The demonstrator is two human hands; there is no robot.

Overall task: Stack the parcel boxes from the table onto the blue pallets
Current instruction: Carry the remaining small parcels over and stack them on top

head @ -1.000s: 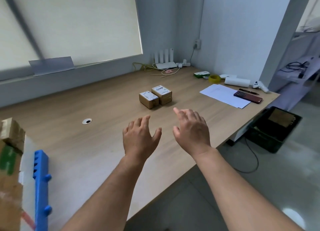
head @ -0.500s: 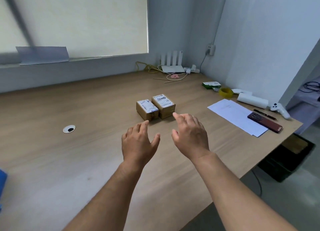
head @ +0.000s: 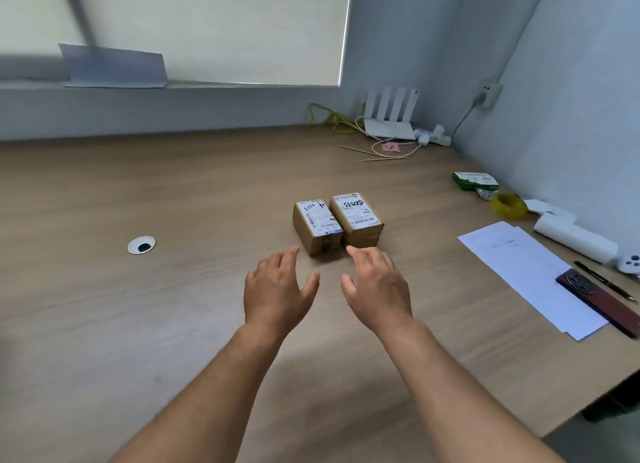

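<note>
Left box [head: 317, 225], right box [head: 356, 218]: side by side on counter [head: 173, 306]. Left hand [head: 277, 289], right hand [head: 377, 286]: spread wide, nothing held, brought closer since prev. sec.; pickup judged imminent.

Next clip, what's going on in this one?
Two small labelled parcel boxes, the left box and the right box, sit side by side on the wooden table. The person's left hand and right hand are held out open just in front of them, fingers spread, gripping nothing. Neither box is lifted yet, and the blue pallets are out of view.
</note>
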